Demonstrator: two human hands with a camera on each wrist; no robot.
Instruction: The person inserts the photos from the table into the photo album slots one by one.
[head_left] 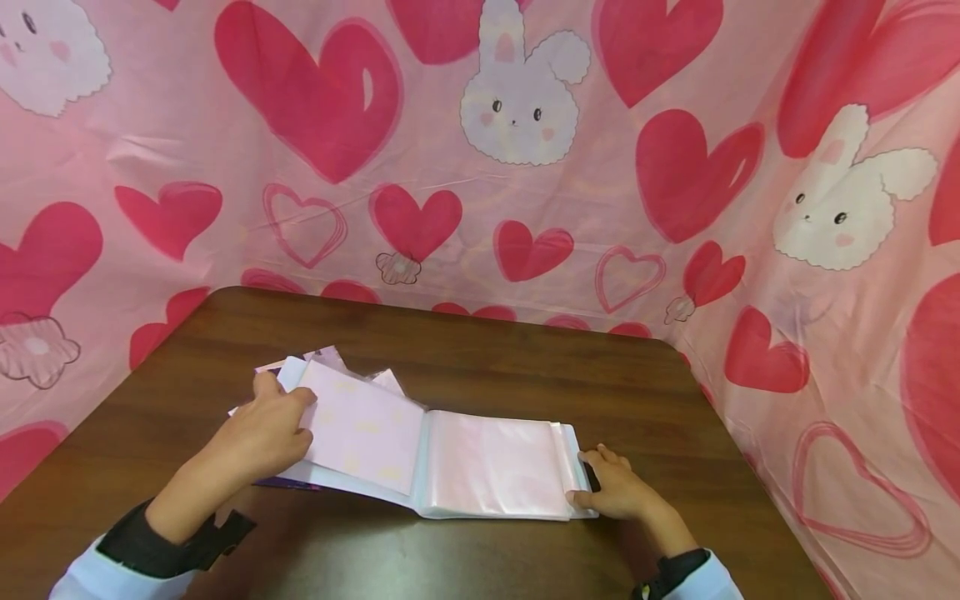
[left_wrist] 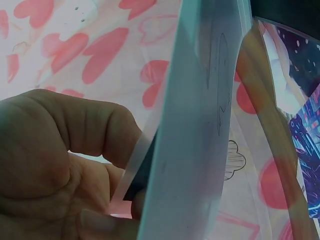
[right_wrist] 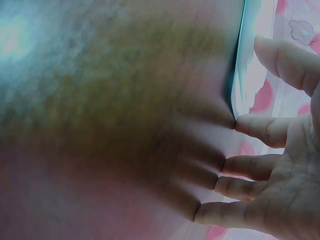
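**Album open on table, both hands on its pages**

While the clear-sleeve album (head_left: 435,458) lies open flat on the dark wooden table (head_left: 480,358), near the front edge w/ its spine roughly centred, both hands are on it. Left hand (head_left: 262,433) grips the outer edge of the left-side pink page (head_left: 360,429), which sits lifted a bit and tilted off the stack; the left wrist view shows thumb and curled fingers (left_wrist: 95,130) pinching the thin sheet edge. Right hand (head_left: 618,487) sits at the album's right edge: in the right wrist view its fingers (right_wrist: 250,172) are tucked under the plastic sleeves w/ the thumb apart on the other side, so it holds that side of the stack rather than lying flat and relaxed.

A few loose cards or sheets (head_left: 322,360) poke out behind and left of the album, partly under the left hand; can't tell what's printed on them. Something purple shows under the album's left cover in the head view; the left wrist view also catches a dark printed item at far right, too cropped to name.

Progress, as a judgement: album is opened and a page is in hand, mid-turn or mid-lift. Right-hand sleeve looks plain pink, contents unclear. Loose sheets not yet in the album, as far as pics show.

Backdrop: pink cloth w/ hearts and bunnies (head_left: 517,108) round the table.
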